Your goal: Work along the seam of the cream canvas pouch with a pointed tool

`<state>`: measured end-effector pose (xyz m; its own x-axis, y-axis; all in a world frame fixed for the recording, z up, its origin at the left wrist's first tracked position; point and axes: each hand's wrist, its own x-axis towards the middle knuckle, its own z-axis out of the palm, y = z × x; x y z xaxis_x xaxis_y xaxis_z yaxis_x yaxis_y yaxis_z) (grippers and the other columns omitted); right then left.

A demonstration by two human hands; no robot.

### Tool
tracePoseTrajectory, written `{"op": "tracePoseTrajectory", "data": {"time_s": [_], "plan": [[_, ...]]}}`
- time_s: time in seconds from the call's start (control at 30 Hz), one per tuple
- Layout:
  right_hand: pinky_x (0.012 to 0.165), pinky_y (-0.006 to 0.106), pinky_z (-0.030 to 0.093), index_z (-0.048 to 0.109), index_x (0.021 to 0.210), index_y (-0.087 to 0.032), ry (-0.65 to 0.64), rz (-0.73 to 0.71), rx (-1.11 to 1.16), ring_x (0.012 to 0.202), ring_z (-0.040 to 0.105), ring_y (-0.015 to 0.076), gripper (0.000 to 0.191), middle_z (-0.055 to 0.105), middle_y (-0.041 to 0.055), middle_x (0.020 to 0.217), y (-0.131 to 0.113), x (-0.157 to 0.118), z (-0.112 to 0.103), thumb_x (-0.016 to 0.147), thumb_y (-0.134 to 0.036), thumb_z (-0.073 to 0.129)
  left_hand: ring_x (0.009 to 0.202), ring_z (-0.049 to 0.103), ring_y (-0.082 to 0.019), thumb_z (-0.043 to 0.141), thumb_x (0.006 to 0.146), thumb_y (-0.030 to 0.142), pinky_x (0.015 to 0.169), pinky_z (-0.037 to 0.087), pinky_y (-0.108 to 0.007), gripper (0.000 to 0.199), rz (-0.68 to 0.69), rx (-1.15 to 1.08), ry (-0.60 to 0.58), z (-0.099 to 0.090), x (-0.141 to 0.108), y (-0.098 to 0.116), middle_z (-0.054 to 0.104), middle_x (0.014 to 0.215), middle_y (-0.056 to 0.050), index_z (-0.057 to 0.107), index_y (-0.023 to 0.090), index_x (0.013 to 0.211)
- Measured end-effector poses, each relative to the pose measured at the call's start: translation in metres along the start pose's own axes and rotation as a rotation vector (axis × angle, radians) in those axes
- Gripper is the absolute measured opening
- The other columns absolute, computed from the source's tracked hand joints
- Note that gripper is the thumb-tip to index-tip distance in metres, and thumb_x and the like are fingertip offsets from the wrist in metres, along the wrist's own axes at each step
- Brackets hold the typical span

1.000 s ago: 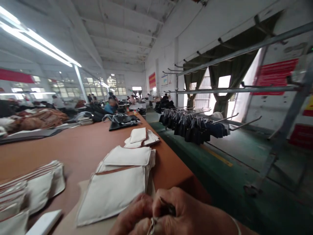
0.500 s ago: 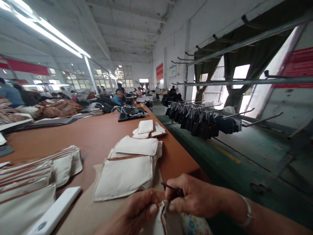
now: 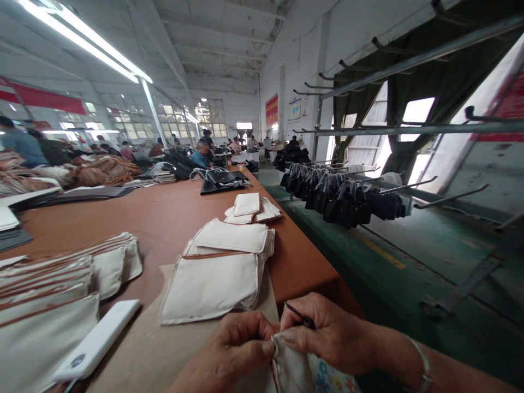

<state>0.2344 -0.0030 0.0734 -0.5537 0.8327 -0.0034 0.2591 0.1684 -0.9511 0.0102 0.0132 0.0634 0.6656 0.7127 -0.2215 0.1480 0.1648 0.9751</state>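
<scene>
At the near edge of the table, my left hand (image 3: 233,349) pinches the top edge of a cream cloth pouch (image 3: 292,374) between thumb and fingers. My right hand (image 3: 327,333), with a bangle on the wrist, is closed around small dark snips (image 3: 302,315); their thin tip points up and left. The right thumb also presses on the pouch's edge, close to the left fingertips. Most of the snips is hidden in the palm, and the pouch's lower part runs out of view. Just beyond the hands lies a stack of cream pouches (image 3: 213,284) with brown trim.
More cream pouches (image 3: 45,338) lie at the left, beside a white power bank (image 3: 98,338) with a cable. A smaller pouch pile (image 3: 248,204) and black bags (image 3: 223,179) sit farther along the brown table (image 3: 164,213). A metal rack (image 3: 376,131) with hanging black bags stands at the right.
The view has shifted slightly, so the table and stacks sit a little higher and to the right. The pouch in my hands has turned to show more of its cream face; both grips stay.
</scene>
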Motion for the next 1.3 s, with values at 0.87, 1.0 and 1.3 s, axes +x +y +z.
{"op": "tracePoseTrajectory", "data": {"time_s": [0.87,1.0,1.3], "plan": [[0.037,0.020,0.020,0.060,0.069,-0.016,0.147,0.327,0.340,0.037,0.029,0.0059,0.012,0.043,-0.0077,0.046,0.019,0.017,0.015,0.064,-0.026,0.058,0.070,0.048,-0.015,0.057,0.084,0.035,0.063,0.038,-0.024,0.017,0.205,0.269,0.405,0.012,0.012,-0.011,0.053,0.073,0.000,0.060,0.018,0.083],[0.045,0.021,0.022,0.060,0.067,-0.014,0.160,0.173,0.230,0.048,0.031,0.0069,0.012,0.043,-0.0057,0.052,0.021,0.015,0.015,0.068,-0.026,0.058,0.064,0.051,-0.014,0.062,0.086,0.029,0.061,0.038,-0.023,0.020,0.414,0.572,0.548,0.019,0.006,-0.012,0.055,0.071,-0.002,0.067,0.020,0.069],[0.054,0.022,0.029,0.059,0.067,-0.014,0.198,0.110,-0.061,0.062,0.043,0.0107,0.014,0.051,-0.0028,0.061,0.017,0.012,0.020,0.077,-0.023,0.056,0.058,0.057,-0.013,0.058,0.077,0.011,0.053,0.036,-0.021,0.018,0.254,0.812,0.524,0.021,0.013,-0.017,0.063,0.068,-0.003,0.070,0.019,0.066]]}}
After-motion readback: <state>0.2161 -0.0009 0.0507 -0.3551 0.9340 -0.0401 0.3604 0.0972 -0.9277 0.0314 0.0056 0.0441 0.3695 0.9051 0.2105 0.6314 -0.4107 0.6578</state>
